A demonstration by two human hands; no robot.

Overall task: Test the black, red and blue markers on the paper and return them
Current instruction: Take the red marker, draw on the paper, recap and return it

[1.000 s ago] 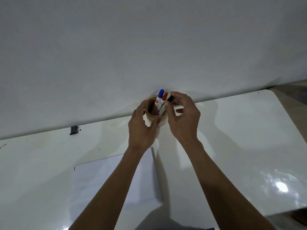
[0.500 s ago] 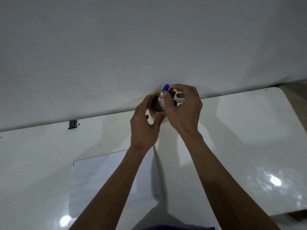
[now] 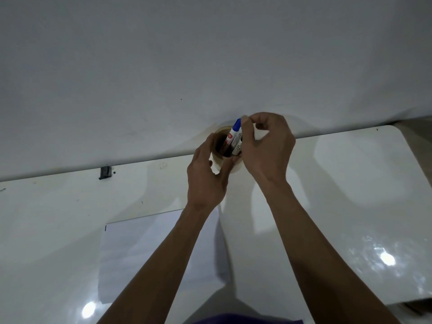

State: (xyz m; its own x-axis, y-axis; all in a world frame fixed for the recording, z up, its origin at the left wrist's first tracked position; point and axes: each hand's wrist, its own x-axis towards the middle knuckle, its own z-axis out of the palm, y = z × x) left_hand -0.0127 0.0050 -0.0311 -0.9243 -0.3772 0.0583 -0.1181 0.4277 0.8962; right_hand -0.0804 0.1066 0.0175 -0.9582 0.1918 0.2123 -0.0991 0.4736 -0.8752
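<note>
**Markers gripped at the cup beside the wall**

A glossy white table (image 3: 350, 206) is seen from above, its far edge pushed against a plain pale wall (image 3: 210, 54). Bright spots of lamp light are reflected in the tabletop near the lower left and at the right. The right far corner of the table is rounded, and a strip of darker floor is visible beyond it. A small dark clip (image 3: 104, 172) is fixed at the seam between table and wall. A white sheet of paper (image 3: 145, 253) lies flat on the near left part of the table, partly covered by the left forearm.

A round cream cup (image 3: 218, 160) stands at the wall edge, its dark inside turned toward the camera. It is clasped around its left side by the left hand (image 3: 205, 181), fingers curled on the wall of the cup. The blue marker (image 3: 233, 134) stands in the cup with its long axis nearly upright, tilted slightly rightward, blue cap at the top and white labelled barrel running down into the opening. The cap end is pinched by the fingertips of the right hand (image 3: 266, 148). A second white barrel is glimpsed just beside it; its cap is hidden by the fingers, so its colour cannot be told.
</note>
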